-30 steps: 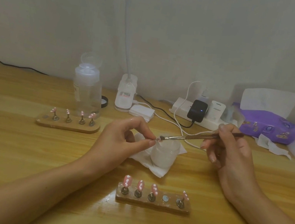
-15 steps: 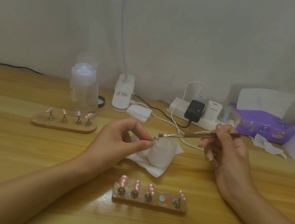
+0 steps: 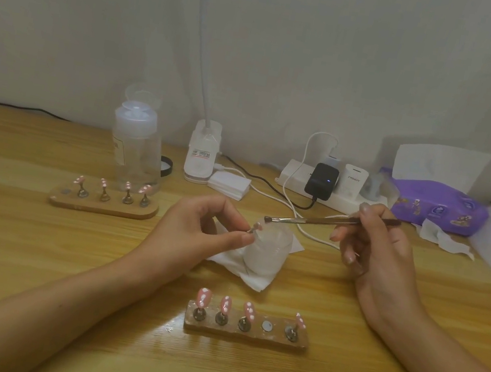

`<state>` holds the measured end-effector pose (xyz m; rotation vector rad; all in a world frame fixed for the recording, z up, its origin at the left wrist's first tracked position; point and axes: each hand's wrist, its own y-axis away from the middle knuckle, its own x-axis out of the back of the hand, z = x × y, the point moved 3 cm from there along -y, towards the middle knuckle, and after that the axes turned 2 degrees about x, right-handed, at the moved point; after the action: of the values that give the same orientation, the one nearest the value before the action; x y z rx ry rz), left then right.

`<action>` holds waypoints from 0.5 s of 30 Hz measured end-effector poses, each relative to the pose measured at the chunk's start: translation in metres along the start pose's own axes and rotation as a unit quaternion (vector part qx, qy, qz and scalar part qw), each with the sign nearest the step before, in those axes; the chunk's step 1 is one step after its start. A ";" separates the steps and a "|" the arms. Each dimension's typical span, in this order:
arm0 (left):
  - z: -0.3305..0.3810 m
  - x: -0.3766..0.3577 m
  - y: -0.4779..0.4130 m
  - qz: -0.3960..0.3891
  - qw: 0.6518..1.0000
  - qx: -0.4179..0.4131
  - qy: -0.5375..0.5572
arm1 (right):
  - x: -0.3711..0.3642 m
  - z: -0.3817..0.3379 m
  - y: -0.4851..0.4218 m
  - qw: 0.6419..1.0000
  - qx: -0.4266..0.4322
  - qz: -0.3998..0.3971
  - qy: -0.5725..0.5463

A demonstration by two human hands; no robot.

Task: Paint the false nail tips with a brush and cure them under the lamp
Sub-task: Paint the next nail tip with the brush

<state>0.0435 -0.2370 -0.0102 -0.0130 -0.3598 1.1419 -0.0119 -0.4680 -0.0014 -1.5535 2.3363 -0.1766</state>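
The wooden table (image 3: 32, 247) bears a block (image 3: 245, 332) of four pink tips between the wrists and a second block (image 3: 102, 206) left of the left hand (image 3: 194, 232). A frosted jar (image 3: 265, 254) stands between the hands. The right hand (image 3: 378, 256) grips a brush (image 3: 322, 222), bristles over the jar. The left thumb and forefinger pinch one nail tip (image 3: 256, 227) just beside the bristles.

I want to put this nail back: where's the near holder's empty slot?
Head view, low centre: the bare disc on the near holder, fourth from the left, between two pink tips.
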 end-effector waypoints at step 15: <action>0.000 0.000 0.000 -0.002 1.000 -0.001 0.003 | 0.000 0.001 0.000 1.000 -0.001 0.004 0.008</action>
<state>0.0436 -0.2373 -0.0106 -0.0173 -0.3546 1.1375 -0.0119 -0.4678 -0.0029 -1.5488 2.3559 -0.1866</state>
